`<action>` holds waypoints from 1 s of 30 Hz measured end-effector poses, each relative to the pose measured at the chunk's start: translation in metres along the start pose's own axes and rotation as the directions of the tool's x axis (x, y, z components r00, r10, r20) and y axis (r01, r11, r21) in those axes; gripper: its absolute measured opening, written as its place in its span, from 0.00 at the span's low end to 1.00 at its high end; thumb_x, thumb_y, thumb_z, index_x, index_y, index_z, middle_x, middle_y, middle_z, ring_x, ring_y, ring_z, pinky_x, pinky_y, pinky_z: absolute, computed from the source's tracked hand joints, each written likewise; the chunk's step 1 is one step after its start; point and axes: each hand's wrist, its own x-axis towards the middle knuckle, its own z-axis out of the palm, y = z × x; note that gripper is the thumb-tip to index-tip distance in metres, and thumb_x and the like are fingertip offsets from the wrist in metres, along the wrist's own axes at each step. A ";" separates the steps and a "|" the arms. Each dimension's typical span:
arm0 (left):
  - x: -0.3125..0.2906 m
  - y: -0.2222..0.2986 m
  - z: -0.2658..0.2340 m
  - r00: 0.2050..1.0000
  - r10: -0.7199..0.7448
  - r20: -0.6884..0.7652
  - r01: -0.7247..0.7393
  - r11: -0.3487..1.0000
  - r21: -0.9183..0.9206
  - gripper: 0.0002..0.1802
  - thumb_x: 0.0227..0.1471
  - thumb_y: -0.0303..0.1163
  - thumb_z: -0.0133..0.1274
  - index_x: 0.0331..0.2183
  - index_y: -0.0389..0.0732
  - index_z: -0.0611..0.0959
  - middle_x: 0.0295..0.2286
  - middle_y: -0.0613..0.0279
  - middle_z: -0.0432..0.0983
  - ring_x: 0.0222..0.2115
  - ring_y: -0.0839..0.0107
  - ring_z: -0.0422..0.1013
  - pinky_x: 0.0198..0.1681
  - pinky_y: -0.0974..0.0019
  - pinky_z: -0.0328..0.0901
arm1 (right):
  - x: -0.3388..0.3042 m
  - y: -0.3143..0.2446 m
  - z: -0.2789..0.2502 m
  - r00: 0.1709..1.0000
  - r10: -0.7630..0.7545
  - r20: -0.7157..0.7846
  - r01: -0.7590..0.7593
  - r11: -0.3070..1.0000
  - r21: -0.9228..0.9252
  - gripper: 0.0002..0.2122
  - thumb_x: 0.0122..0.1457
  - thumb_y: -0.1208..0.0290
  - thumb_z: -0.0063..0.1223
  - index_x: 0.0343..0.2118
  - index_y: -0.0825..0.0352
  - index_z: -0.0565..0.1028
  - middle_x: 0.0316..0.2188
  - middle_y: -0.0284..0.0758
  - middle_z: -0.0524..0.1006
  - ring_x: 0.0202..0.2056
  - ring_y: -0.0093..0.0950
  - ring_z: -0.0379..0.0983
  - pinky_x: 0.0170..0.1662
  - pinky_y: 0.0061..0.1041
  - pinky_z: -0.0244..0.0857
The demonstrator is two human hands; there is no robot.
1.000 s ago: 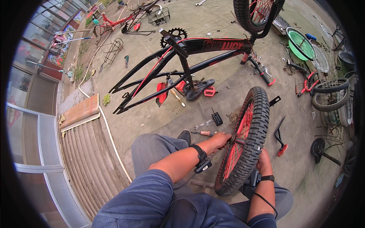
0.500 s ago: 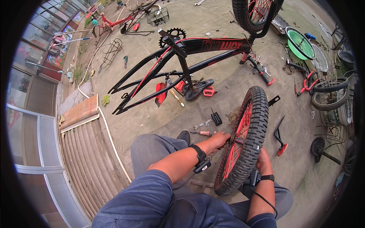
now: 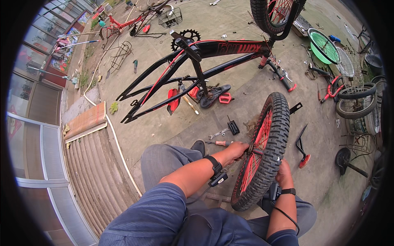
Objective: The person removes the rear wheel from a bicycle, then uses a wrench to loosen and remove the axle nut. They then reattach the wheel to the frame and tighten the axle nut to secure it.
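A bicycle wheel with a thick, knobbly black tyre and red spokes stands upright between my knees. At its hub, on the left side, my left hand is closed, fingertips against the axle area. My right hand is on the wheel's other side, close to the tyre; the tyre hides its fingers. A small bright spot shows above that hand, too small to name. Near my left hand lie a screwdriver with an orange-and-clear handle, a wrench and a black pedal.
Beyond stands an upside-down black bicycle frame with its front wheel attached. A saddle and red pedal sit beneath it. A kickstand lies right of the wheel. Green basin and wire basket are far right; steps are left.
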 end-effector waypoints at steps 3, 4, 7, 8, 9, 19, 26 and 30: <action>0.001 -0.001 0.000 1.000 -0.006 -0.004 0.006 1.000 0.008 0.15 0.56 0.44 0.49 0.28 0.42 0.78 0.17 0.67 0.66 0.13 0.75 0.61 0.14 0.68 0.51 | 0.001 -0.001 -0.001 1.000 -0.018 0.005 0.018 1.000 -0.002 0.04 0.63 0.62 0.49 0.36 0.55 0.73 0.23 0.21 0.70 0.21 0.15 0.66 0.25 0.21 0.64; 0.001 -0.001 0.000 1.000 -0.009 -0.005 0.009 1.000 0.010 0.15 0.56 0.44 0.49 0.28 0.42 0.78 0.17 0.67 0.66 0.14 0.75 0.61 0.14 0.68 0.51 | 0.001 -0.001 -0.002 0.999 0.015 -0.030 -0.015 1.000 -0.016 0.05 0.63 0.63 0.49 0.36 0.55 0.73 0.24 0.21 0.71 0.22 0.15 0.66 0.25 0.21 0.64; 0.001 -0.001 0.000 1.000 -0.002 0.012 0.002 1.000 0.008 0.15 0.55 0.44 0.49 0.28 0.42 0.78 0.17 0.67 0.66 0.14 0.75 0.62 0.14 0.68 0.51 | 0.001 -0.001 -0.001 0.999 0.027 -0.022 -0.027 0.999 -0.016 0.06 0.63 0.62 0.49 0.38 0.56 0.73 0.25 0.22 0.73 0.22 0.16 0.68 0.25 0.21 0.64; 0.001 -0.001 -0.001 1.000 -0.007 0.010 0.007 1.000 0.011 0.15 0.56 0.44 0.49 0.29 0.42 0.78 0.17 0.67 0.66 0.14 0.75 0.62 0.14 0.68 0.51 | 0.000 -0.001 0.000 1.000 0.020 -0.018 -0.020 1.000 -0.006 0.06 0.63 0.62 0.49 0.38 0.56 0.73 0.25 0.22 0.73 0.22 0.16 0.68 0.24 0.21 0.64; 0.000 -0.001 -0.001 1.000 -0.012 0.007 0.012 1.000 0.013 0.15 0.56 0.44 0.49 0.29 0.42 0.78 0.17 0.67 0.66 0.14 0.75 0.62 0.14 0.68 0.51 | -0.001 -0.002 0.000 1.000 0.007 -0.018 -0.007 1.000 -0.010 0.06 0.63 0.62 0.49 0.38 0.56 0.74 0.26 0.22 0.73 0.22 0.16 0.68 0.24 0.21 0.64; -0.002 0.002 -0.001 0.999 -0.039 0.009 0.038 0.998 0.053 0.16 0.57 0.47 0.50 0.28 0.45 0.80 0.20 0.71 0.67 0.17 0.79 0.62 0.17 0.72 0.54 | -0.005 -0.005 0.006 1.000 0.000 -0.007 0.000 1.000 -0.006 0.06 0.63 0.63 0.49 0.39 0.56 0.75 0.29 0.24 0.77 0.23 0.17 0.72 0.25 0.21 0.65; -0.005 0.004 0.000 1.000 -0.023 0.005 0.023 0.998 0.051 0.15 0.57 0.46 0.50 0.28 0.45 0.79 0.20 0.70 0.67 0.17 0.79 0.62 0.17 0.72 0.55 | -0.004 -0.005 0.004 0.999 0.026 -0.034 -0.026 1.000 0.011 0.05 0.62 0.62 0.51 0.36 0.55 0.74 0.26 0.22 0.74 0.21 0.16 0.67 0.24 0.21 0.64; -0.006 0.005 0.000 1.000 -0.007 -0.012 0.008 0.999 0.034 0.15 0.56 0.43 0.50 0.28 0.42 0.78 0.18 0.67 0.67 0.15 0.76 0.63 0.16 0.70 0.54 | -0.002 -0.003 0.002 0.998 -0.063 0.008 0.063 0.998 -0.031 0.05 0.62 0.62 0.51 0.35 0.55 0.74 0.24 0.21 0.73 0.21 0.15 0.67 0.24 0.20 0.63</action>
